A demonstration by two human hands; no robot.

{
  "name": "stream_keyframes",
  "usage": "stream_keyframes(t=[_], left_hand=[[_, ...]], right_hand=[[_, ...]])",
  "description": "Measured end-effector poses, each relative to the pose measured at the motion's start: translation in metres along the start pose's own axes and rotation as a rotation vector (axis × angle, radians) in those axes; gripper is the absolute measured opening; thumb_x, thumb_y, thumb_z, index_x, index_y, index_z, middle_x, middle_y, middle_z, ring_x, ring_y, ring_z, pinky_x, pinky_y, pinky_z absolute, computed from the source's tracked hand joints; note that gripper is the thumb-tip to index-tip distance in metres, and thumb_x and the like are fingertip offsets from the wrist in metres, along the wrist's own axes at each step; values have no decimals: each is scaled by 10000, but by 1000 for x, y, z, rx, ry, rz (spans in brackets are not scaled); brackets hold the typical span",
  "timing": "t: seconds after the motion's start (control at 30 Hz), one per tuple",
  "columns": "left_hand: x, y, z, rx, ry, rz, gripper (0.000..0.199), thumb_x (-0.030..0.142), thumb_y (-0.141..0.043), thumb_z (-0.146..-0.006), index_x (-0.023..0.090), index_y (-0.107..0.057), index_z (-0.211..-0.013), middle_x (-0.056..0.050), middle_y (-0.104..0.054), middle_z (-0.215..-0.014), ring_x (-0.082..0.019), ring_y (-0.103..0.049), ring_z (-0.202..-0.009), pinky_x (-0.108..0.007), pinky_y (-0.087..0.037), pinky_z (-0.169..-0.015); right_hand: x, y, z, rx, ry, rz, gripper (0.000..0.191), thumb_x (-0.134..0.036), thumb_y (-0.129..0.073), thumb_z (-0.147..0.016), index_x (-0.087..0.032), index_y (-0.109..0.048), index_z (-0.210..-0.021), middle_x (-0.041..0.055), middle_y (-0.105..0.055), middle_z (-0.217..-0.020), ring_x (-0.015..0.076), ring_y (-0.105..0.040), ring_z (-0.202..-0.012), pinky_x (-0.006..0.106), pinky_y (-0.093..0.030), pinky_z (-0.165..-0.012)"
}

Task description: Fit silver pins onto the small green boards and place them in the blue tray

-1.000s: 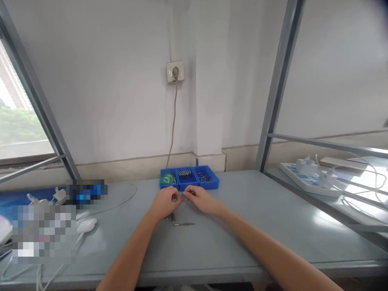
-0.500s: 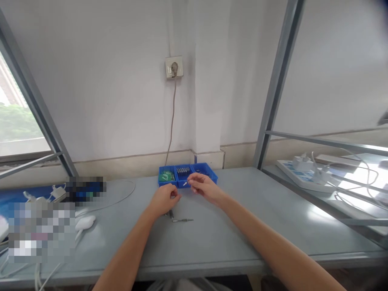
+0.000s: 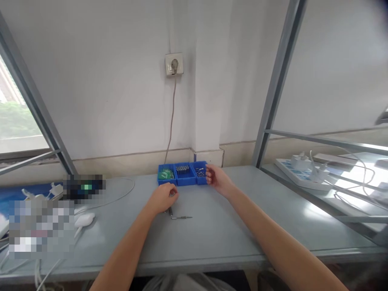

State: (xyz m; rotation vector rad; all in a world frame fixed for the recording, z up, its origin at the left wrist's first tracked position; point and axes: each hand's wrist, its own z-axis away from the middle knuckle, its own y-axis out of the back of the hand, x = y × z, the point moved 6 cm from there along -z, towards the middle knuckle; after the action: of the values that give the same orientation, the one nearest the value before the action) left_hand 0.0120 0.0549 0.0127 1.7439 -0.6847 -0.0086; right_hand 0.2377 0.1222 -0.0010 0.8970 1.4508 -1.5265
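Note:
My left hand (image 3: pixel 163 198) rests low over the table with thumb and fingers pinched together. Whatever they may hold is hidden. Just below it lie a short dark cylindrical piece (image 3: pixel 170 211) and a thin metal pen-like tool (image 3: pixel 182 217). My right hand (image 3: pixel 220 180) is at the right end of the blue three-compartment tray (image 3: pixel 186 182), fingers curled by the wall; I cannot make out anything in them. Small metal parts (image 3: pixel 200 173) lie in the right compartment, upright metal pieces (image 3: pixel 182 168) in the middle one, green circuit boards (image 3: pixel 165 174) in the left.
White adapters and cables, including a white charger (image 3: pixel 85 220), lie at the left. A power strip (image 3: pixel 298 171) with plugs sits beyond the metal frame (image 3: pixel 279 87) at the right. A wall socket (image 3: pixel 174 64) has a cord hanging down behind the tray.
My right hand has moved right, from the front of the middle compartment to the tray's right end. The small pale piece at its fingertips no longer shows. My left hand has barely moved.

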Motion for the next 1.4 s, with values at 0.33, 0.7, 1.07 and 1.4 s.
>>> stream_keyframes(t=[0.33, 0.7, 1.07, 1.4], left_hand=[[0, -3, 0, -23, 4, -16, 192, 355, -518, -849, 217, -648, -879, -35, -653, -888, -182, -599, -816, -272, -415, -660], [-12, 9, -3, 133, 151, -63, 167, 323, -512, -857, 214, -637, -836, -37, -669, -852, -177, -594, -777, -267, -380, -634], [-23, 26, 0, 302, 312, -43, 223, 370, -484, -890, 213, -604, -785, -21, -671, -804, -165, -584, -746, -268, -352, -612], [-22, 14, -4, 208, 248, -63, 202, 344, -490, -882, 197, -608, -810, -38, -678, -821, -179, -600, -768, -271, -360, -628]], right_hand=[[2, 6, -1, 97, 72, 368, 334, -505, -621, -770, -184, -605, -857, -20, -570, -615, 81, -457, -443, 214, -314, -418], [34, -79, 53, -480, 713, 1176, 192, -313, -572, -842, -214, -660, -981, 44, -667, -938, 181, -586, -858, 321, -446, -787], [55, -99, 72, -742, 772, 1320, 286, -329, -589, -869, -250, -659, -1135, 61, -631, -1085, 222, -545, -1038, 376, -408, -935], [66, -103, 65, -734, 799, 1350, 243, -287, -558, -887, -260, -672, -1100, 58, -612, -1046, 213, -533, -998, 373, -412, -909]])
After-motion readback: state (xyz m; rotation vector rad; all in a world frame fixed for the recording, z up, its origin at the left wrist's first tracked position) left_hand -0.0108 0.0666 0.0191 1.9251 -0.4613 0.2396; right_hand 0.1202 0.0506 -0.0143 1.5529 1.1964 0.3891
